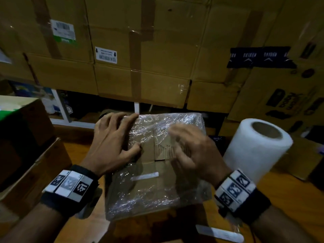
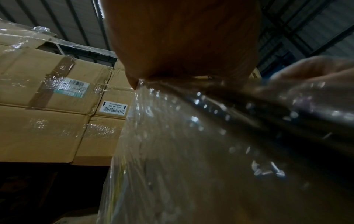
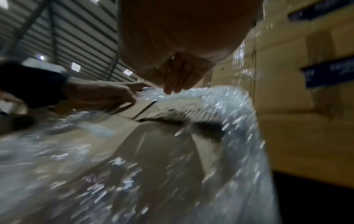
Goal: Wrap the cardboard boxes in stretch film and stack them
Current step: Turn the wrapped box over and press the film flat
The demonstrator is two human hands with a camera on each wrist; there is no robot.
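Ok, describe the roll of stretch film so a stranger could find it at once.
Start at the film-wrapped box under both hands, in front of the wall of stacked cartons. Just right of it, beyond the right hand, stands the roll of stretch film: the only white cylinder there, with an open cardboard core.

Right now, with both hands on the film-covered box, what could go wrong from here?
1. The clear stretch film covers the small brown cardboard box only partly: a bare patch shows mid-top, so the wrap may come loose when stacked.
2. The left hand lies flat and the right hand is motion-blurred; hasty smoothing might tear the film.
3. The white stretch-film roll stands tilted close beside the right wrist and could be knocked.
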